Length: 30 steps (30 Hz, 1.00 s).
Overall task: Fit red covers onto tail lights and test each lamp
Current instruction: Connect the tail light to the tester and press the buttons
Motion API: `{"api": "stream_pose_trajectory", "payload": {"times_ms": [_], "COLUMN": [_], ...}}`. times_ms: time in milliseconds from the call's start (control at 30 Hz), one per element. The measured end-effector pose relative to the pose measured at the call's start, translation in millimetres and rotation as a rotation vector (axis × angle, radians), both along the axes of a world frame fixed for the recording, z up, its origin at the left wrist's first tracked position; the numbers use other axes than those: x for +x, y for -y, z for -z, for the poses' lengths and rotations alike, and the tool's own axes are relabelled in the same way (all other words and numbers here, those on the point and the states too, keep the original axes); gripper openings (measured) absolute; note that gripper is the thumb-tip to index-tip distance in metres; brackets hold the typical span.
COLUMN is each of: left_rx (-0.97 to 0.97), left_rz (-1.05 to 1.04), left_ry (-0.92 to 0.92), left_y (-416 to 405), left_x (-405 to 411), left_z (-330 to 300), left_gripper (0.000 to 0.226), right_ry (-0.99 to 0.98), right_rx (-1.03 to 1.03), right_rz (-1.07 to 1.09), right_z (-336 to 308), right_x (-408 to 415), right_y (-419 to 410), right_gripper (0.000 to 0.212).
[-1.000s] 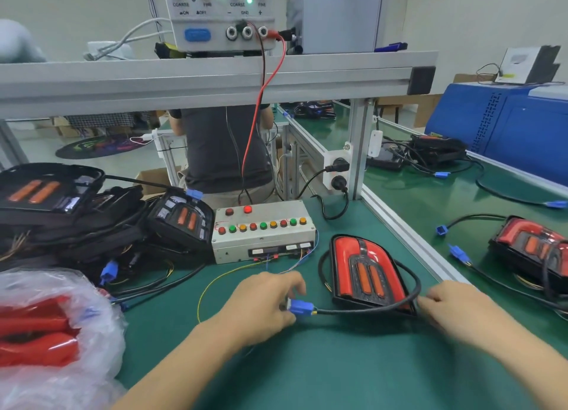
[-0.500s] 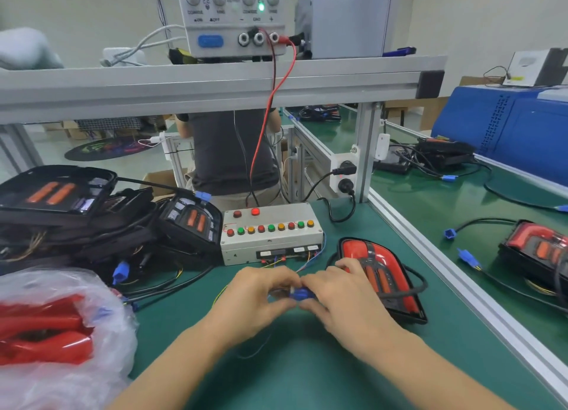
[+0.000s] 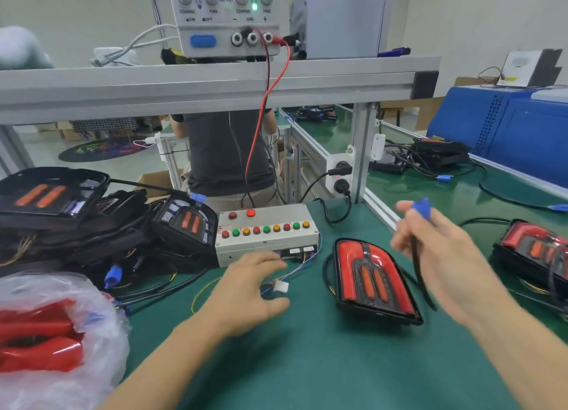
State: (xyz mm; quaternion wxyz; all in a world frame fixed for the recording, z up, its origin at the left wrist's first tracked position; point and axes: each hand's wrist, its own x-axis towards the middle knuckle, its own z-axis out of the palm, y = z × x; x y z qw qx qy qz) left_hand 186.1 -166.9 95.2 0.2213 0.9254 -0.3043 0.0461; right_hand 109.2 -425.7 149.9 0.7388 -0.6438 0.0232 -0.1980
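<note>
Your right hand is raised above the bench, its grip pinching the blue plug with the black cable hanging below. Your left hand is released over the white connector. The red-covered tail light lies flat between your hands, in front of the button box.

Right hand and blue plug motion-blurred

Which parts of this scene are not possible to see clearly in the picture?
Head view only:
- Right hand and blue plug: motion blur hides the exact grip.
- White connector: small, partly behind the left hand; pins unreadable.
- Red covers: veiled by the plastic bag, cut by the left edge.
- Power supply: top cut off, no display visible.
</note>
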Motion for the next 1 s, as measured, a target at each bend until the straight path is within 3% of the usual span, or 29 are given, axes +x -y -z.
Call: {"api": "stream_pose_trajectory", "payload": {"times_ms": [67,100,167,200,267,367,433,667,800,900,1000], "left_rx": [-0.207,-0.28,-0.38,-0.428,-0.513,-0.604,-0.611,-0.839,-0.889,-0.944,-1.002], "left_rz": [-0.053,-0.088,-0.159,-0.179,-0.206,-0.265,-0.305,-0.387,-0.393,-0.384,-0.348], "left_ry": [-0.05,-0.129,-0.422,-0.572,-0.807,-0.871,-0.837,-0.992,-1.015,-1.038,-1.068], "left_y": [30.4,47.1,79.6,93.0,111.4,122.9,125.9,123.5,129.0,131.7,132.5], "left_x": [-11.6,-15.8,-23.7,-26.2,-27.5,-27.3,-26.7,-24.8,-26.4,-28.0,-30.8], "left_z": [-6.2,-8.3,-10.7,-10.6,-6.7,1.8,4.6,6.8,8.8,8.1,8.6], "left_gripper": [0.052,0.052,0.056,0.056,0.033,0.018,0.018,0.02,0.021,0.022,0.027], "right_ry": [-0.028,-0.08,-0.252,-0.349,-0.526,-0.781,-0.909,-0.979,-0.941,-0.885,-0.817], "right_rx": [0.198,0.145,-0.145,-0.314,-0.625,-1.043,-1.155,-1.156,-1.222,-1.094,-0.66], "right_rz": [0.044,0.104,0.234,0.281,0.292,0.244,0.237,0.275,0.18,0.135,0.038], "right_z": [1.5,5.0,17.1,24.7,40.2,66.0,81.0,76.5,71.5,70.7,60.7], "right_x": [2.4,2.6,1.5,0.3,-0.9,4.0,9.3,20.9,18.3,16.4,17.3], "right_y": [16.9,24.3,34.6,39.0,44.2,48.9,47.6,53.9,45.0,37.4,38.4], "right_gripper": [0.01,0.009,0.006,0.015,0.03,0.05,0.072,0.131,0.145,0.133,0.093]}}
